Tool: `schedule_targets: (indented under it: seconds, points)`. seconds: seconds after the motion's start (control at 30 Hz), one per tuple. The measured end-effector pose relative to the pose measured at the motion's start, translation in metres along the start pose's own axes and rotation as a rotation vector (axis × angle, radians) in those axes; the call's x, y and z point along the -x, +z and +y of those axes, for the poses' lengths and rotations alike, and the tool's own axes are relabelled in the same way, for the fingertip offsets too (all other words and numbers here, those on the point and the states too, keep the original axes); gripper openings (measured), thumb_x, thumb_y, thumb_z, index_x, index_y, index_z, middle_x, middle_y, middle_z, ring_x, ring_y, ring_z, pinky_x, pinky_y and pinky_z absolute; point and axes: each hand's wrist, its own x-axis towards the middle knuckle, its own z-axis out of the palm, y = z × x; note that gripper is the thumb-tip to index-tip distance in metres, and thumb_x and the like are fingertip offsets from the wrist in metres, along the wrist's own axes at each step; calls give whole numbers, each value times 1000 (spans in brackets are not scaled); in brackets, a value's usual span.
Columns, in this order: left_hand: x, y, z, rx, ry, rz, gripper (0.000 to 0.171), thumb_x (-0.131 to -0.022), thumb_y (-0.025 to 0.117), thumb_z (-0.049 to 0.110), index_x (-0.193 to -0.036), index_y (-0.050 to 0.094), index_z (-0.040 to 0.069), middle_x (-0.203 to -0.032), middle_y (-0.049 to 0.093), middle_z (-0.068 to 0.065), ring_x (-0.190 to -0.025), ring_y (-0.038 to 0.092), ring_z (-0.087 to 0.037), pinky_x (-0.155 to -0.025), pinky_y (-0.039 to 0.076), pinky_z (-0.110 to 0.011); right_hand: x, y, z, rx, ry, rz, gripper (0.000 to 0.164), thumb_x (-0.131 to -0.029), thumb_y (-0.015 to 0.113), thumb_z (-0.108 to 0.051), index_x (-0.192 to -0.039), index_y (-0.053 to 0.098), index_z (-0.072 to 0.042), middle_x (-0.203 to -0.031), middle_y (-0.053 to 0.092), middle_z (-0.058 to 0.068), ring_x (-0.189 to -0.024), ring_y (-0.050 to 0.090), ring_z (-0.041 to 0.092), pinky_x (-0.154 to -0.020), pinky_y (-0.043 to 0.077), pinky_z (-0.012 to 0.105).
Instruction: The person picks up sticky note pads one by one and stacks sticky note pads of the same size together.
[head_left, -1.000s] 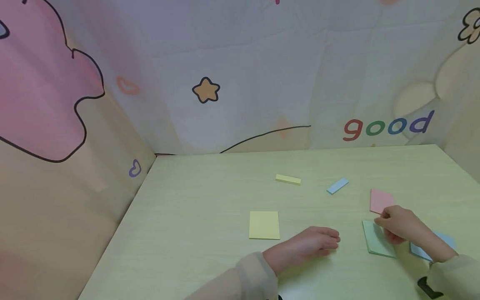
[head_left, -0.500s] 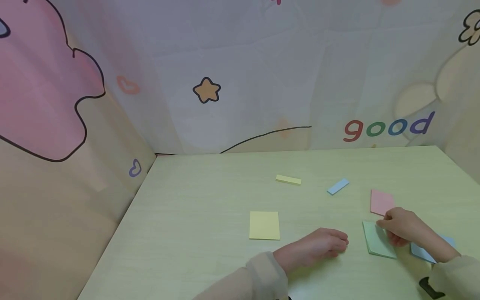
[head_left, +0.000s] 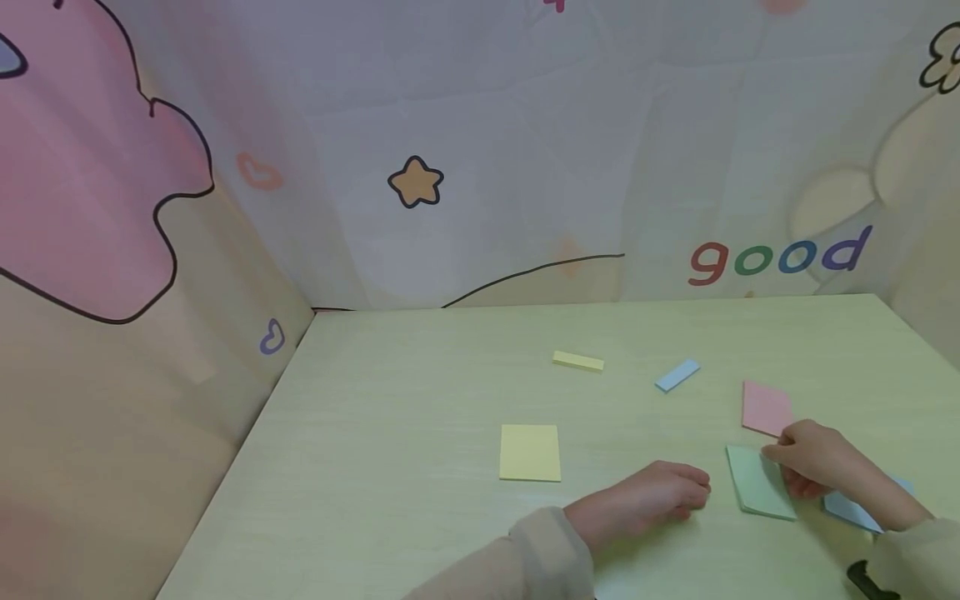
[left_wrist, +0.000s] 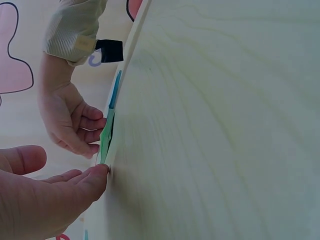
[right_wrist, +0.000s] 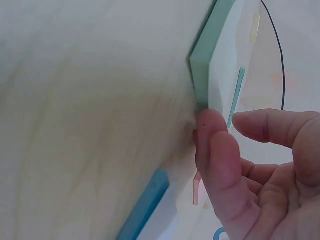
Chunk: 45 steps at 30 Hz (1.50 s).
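A green sticky note pad lies on the table at the right in the head view, its near left corner slightly parted. My right hand is over its right edge; in the right wrist view the fingertips meet the corner of the pad, with the thumb apart from them. Left of the pad, my left hand hovers low over the table with fingers loosely extended and holding nothing. A blue sticky note pad lies partly hidden under my right forearm. Just beyond my right hand is a pink pad.
A square yellow sticky note pad lies left of my left hand. Farther back are a narrow yellow strip pad and a narrow blue strip pad. A printed cloth rises behind the table.
My left hand has moved right, closer to the green pad. My right hand has shifted slightly right and nearer while staying at the green pad's edge. The pads remain in place.
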Motion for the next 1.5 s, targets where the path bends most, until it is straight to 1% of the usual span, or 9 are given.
schedule_targets:
  seconds: [0.23, 0.33, 0.57, 0.63, 0.8, 0.87, 1.0, 1.17, 1.5]
  points:
    - [-5, 5, 0, 10, -9, 2, 31, -83, 50, -1, -113, 55, -5, -111, 59, -11, -103, 56, -20, -89, 44, -36, 0, 1, 6, -22, 2, -16, 21, -86, 48, -19, -74, 46, -1, -58, 49, 1, -49, 50, 12, -47, 46, 27]
    - [-8, 7, -1, 17, -14, -1, 31, -84, 50, -1, -114, 54, -6, -112, 59, -12, -106, 55, -23, -90, 43, -37, -2, 1, 7, -30, 18, -24, 21, -85, 49, -19, -75, 46, -1, -58, 49, 2, -49, 51, 12, -47, 47, 27]
    - [-14, 11, -3, 27, -12, 10, 31, -83, 50, -1, -113, 55, -6, -109, 60, -10, -101, 57, -21, -90, 44, -36, -5, 2, 9, -35, 23, -26, 21, -85, 52, -20, -78, 49, 0, -59, 51, 2, -48, 51, 12, -47, 46, 27]
    - [-14, 12, -3, 32, -7, 11, 31, -83, 50, -2, -113, 54, -6, -109, 60, -11, -101, 57, -21, -89, 44, -36, -12, 6, 18, -38, 23, -20, 22, -84, 52, -21, -78, 49, 0, -59, 52, 3, -48, 52, 13, -46, 47, 27]
    - [-16, 12, -4, 47, -4, 10, 32, -83, 51, -2, -114, 54, -6, -110, 60, -11, -101, 57, -20, -90, 44, -36, -15, 7, 20, -45, 33, -26, 22, -84, 54, -22, -77, 49, -1, -58, 52, 3, -48, 53, 13, -46, 47, 27]
    - [-17, 13, -4, 54, -7, 12, 31, -83, 51, -3, -114, 54, -6, -110, 60, -11, -101, 57, -20, -90, 44, -36, -7, 5, 10, -45, 34, -36, 21, -83, 53, -20, -77, 49, -1, -58, 52, 3, -47, 52, 12, -46, 46, 27]
    - [-17, 14, -3, 67, -17, 16, 31, -82, 51, -3, -113, 55, -6, -109, 60, -11, -101, 57, -19, -91, 43, -37, -1, 4, 4, -50, 25, -39, 21, -83, 53, -20, -77, 49, -1, -57, 52, 2, -46, 52, 12, -46, 46, 26]
    - [-18, 14, -2, 73, -34, 17, 30, -83, 51, -2, -112, 55, -6, -107, 61, -9, -99, 57, -18, -91, 43, -37, -1, 5, 3, -60, 15, -37, 20, -84, 53, -19, -76, 50, -1, -57, 53, 2, -46, 54, 12, -45, 47, 26]
    - [-17, 15, -4, 72, -24, 39, 29, -81, 53, -3, -109, 58, -5, -101, 62, -6, -92, 57, -14, -88, 45, -36, -5, 9, 5, -84, 34, -50, 20, -82, 54, -20, -78, 50, -1, -56, 55, 3, -46, 55, 12, -45, 47, 26]
